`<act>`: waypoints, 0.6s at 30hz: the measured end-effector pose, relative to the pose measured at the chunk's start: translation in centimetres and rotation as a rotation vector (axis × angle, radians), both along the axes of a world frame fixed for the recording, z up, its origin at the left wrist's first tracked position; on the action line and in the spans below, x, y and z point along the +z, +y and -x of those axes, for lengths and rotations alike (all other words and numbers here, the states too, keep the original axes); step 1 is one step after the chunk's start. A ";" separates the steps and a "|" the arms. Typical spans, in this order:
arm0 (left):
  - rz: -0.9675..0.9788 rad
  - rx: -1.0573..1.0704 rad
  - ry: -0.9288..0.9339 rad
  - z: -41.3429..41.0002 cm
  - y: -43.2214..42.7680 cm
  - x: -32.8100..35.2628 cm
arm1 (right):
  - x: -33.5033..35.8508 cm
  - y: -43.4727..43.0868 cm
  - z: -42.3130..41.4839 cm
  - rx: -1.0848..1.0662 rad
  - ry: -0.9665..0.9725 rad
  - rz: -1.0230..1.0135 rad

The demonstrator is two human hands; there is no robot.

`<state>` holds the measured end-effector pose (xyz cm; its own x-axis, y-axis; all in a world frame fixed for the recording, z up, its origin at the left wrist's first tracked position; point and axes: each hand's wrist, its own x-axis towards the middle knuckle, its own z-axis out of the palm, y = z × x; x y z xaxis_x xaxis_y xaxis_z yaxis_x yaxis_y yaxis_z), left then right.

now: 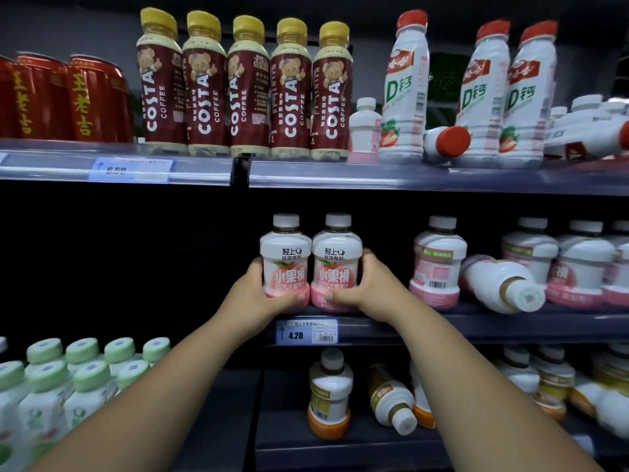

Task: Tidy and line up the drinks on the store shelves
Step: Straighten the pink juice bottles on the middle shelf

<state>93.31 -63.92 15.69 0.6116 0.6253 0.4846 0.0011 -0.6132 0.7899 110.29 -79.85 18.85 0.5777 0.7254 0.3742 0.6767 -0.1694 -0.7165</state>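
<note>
Our left hand [258, 294] has its grip wrapped round the left peach bottle [285, 257], and our right hand [367, 287] likewise grasps the right peach bottle [336, 258]. The pair stands upright and touching at the front lip of the middle shelf [476, 321], just above the price tag [306, 332]. We judge the step to be squaring them: keep both bases flat, press them together, labels forward, flush with the edge. Further right a fallen bottle [503, 284] lies on its side, cap toward us, and likely wants standing next. On the top shelf [408, 175] beyond, coffee bottles [248, 86] stand in a row, while a red-capped bottle [446, 141] lies toppled.
</note>
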 end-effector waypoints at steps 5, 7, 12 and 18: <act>-0.149 0.135 -0.133 0.0 -1.4 -0.3 | 0.2 -1.0 -0.5 0.139 0.041 0.025; -0.254 0.303 -0.209 0.0 -2.9 0.1 | 0.3 -2.1 -0.3 0.161 -0.015 0.019; -0.635 0.383 -0.363 -2.3 -9.7 2.6 | 0.9 -6.0 -0.8 0.133 -0.309 -0.258; -0.603 0.248 -0.360 -10.2 -16.6 3.5 | 1.4 -14.3 -5.3 0.072 -0.367 -0.582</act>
